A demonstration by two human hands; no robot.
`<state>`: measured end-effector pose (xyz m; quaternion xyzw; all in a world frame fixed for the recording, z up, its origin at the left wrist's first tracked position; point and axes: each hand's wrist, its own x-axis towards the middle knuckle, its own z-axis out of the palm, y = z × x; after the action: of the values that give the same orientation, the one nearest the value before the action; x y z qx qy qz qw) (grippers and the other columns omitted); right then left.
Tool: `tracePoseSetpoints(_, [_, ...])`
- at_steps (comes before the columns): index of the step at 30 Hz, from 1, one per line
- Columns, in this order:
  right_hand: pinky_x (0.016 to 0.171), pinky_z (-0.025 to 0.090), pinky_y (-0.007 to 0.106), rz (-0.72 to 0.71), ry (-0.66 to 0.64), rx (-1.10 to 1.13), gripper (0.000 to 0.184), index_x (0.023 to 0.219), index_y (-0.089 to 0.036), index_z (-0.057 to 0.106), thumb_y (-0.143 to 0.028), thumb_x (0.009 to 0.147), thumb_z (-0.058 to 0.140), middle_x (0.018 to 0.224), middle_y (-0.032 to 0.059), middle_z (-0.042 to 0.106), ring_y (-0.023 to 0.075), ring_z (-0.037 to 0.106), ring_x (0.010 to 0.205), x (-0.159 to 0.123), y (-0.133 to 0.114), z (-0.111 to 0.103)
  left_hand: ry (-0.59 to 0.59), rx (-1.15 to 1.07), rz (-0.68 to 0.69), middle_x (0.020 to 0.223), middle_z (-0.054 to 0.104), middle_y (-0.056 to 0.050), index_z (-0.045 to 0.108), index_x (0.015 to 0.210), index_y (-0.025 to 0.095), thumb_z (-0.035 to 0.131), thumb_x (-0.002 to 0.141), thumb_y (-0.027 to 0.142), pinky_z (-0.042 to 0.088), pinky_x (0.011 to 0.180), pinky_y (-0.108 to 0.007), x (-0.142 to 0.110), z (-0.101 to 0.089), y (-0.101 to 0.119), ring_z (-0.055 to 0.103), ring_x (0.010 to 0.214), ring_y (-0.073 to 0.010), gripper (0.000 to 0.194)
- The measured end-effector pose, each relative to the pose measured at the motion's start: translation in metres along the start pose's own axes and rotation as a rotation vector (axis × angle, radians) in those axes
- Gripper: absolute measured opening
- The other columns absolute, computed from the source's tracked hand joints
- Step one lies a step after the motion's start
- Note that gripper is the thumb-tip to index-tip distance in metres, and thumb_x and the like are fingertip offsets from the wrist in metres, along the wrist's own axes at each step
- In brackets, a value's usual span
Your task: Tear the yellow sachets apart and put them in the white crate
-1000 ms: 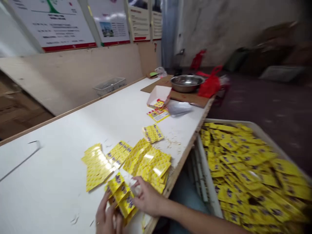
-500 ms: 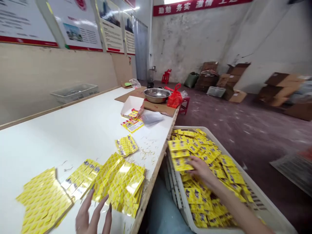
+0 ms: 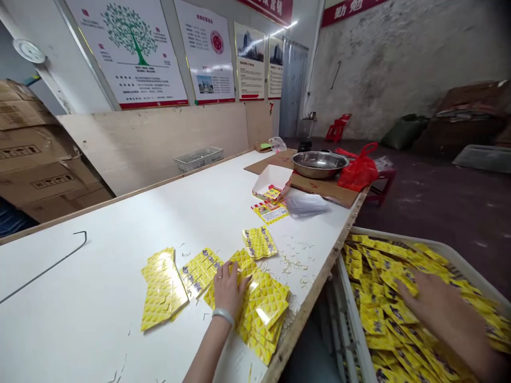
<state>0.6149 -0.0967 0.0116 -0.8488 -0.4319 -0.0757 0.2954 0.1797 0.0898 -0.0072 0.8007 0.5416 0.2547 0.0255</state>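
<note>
**Left hand (image 3: 227, 291) on glossy yellow patterned sheets (image 3: 269, 298), right hand (image 3: 437, 300) over a pale plastic crate (image 3: 356, 319)**

The smooth white tabletop (image 3: 179, 205) has a rough wooden edge. Beside its right edge stands the crate, heaped with crinkled yellow foil-like packets (image 3: 371, 306); the right hand is blurred above them, inside the rim, and whether it grips one cannot be told. Near the tabletop's right edge the flat sheets overlap like shingles, directly under the left hand, which is open, palm down, fingers slightly spread. Toward the left edge lies a shiny yellow stepped stack (image 3: 163, 295); farther up, a smaller wavy-edged yellow stack (image 3: 259, 242). Thin pale scraps (image 3: 295, 264) litter the right edge.
</note>
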Motion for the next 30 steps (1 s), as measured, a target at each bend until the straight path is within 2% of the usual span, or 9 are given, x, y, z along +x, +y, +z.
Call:
tracePoseSetpoints(4, [0.061,0.039,0.032,-0.066,-0.312,0.059,0.043,0.091,-0.021,0.059,-0.057,0.081,0.038,0.081,0.0088,0.063,0.0227,0.059,0.074,0.012,-0.116,0.047,-0.008,-0.007,-0.006,0.102,0.056,-0.005,0.066,0.089,0.025,0.048,0.083,0.039,0.043,0.087,-0.041,0.011,0.013,0.002,0.048,0.099,-0.0219,0.024])
tracePoseSetpoints(7, [0.064,0.036,0.027,-0.117,-0.318,0.092,0.039,0.086,-0.02,0.056,-0.055,0.085,0.038,0.076,0.0051,0.062,0.0195,0.057,0.078,0.021,-0.187,0.093,0.006,-0.018,-0.007,0.094,0.058,-0.004,0.068,0.08,0.025,0.045,0.085,0.037,0.043,0.081,-0.037,0.016,0.011,0.002,0.05,0.093,-0.0198,0.026])
tracePoseSetpoints(10, [0.06,0.033,0.026,-0.093,-0.35,0.089,0.041,0.089,-0.018,0.055,-0.057,0.081,0.046,0.077,0.0066,0.062,0.0202,0.056,0.078,0.03,-0.229,0.138,0.033,-0.033,-0.004,0.093,0.06,-0.002,0.068,0.079,0.026,0.042,0.086,0.037,0.042,0.08,-0.035,0.019,-0.009,0.001,0.05,0.09,-0.0181,0.03])
tracePoseSetpoints(14, [0.054,0.029,0.023,-0.078,-0.455,0.081,0.036,0.079,-0.017,0.056,-0.052,0.075,0.058,0.075,0.0045,0.062,0.0157,0.055,0.066,0.039,-0.248,0.176,0.114,-0.055,-0.036,0.096,0.06,-0.002,0.068,0.086,0.026,0.041,0.087,0.041,0.042,0.083,-0.034,0.004,-0.064,-0.019,0.05,0.091,-0.0165,0.031])
tracePoseSetpoints(18, [0.054,0.028,0.021,-0.172,-0.491,0.068,0.022,0.077,-0.016,0.059,-0.037,0.082,0.055,0.075,0.002,0.063,0.0111,0.054,0.065,0.042,-0.249,0.181,0.223,-0.072,-0.107,0.096,0.061,-0.003,0.068,0.088,0.026,0.047,0.082,0.049,0.044,0.082,-0.036,-0.044,-0.101,-0.066,0.05,0.091,-0.0184,0.032])
tracePoseSetpoints(21, [0.059,0.029,0.023,-0.276,-0.467,0.008,0.023,0.079,-0.015,0.061,-0.031,0.088,0.048,0.077,0.0044,0.064,0.0129,0.056,0.07,0.041,-0.251,0.171,0.147,0.027,-0.157,0.095,0.063,-0.002,0.07,0.086,0.031,0.049,0.079,0.052,0.047,0.071,-0.032,-0.089,-0.091,-0.1,0.054,0.088,-0.019,0.03])
tracePoseSetpoints(24, [0.068,0.03,0.027,-0.394,-0.423,-0.078,0.021,0.084,-0.015,0.062,-0.02,0.09,0.042,0.078,0.007,0.065,0.0165,0.059,0.075,0.037,-0.258,0.157,0.043,0.173,-0.173,0.1,0.065,0.0,0.068,0.091,0.039,0.05,0.08,0.045,0.047,0.062,-0.029,-0.122,-0.067,-0.117,0.059,0.086,-0.0188,0.022])
tracePoseSetpoints(27, [0.076,0.029,0.031,-0.492,-0.371,-0.154,0.023,0.091,-0.016,0.061,-0.01,0.088,0.039,0.083,0.0092,0.065,0.0188,0.059,0.082,0.032,-0.267,0.143,0.145,0.256,-0.195,0.115,0.06,-0.003,0.06,0.109,0.036,0.048,0.081,0.041,0.047,0.074,-0.035,-0.129,-0.056,-0.113,0.058,0.1,-0.021,0.031])
tracePoseSetpoints(30, [0.079,0.03,0.032,-0.542,-0.321,-0.21,0.024,0.099,-0.015,0.058,-0.009,0.089,0.037,0.091,0.012,0.063,0.0207,0.058,0.091,0.03,-0.274,0.136,0.162,0.206,-0.181,0.122,0.057,-0.003,0.057,0.112,0.036,0.046,0.083,0.041,0.043,0.082,-0.038,-0.118,-0.061,-0.095,0.055,0.107,-0.0205,0.032])
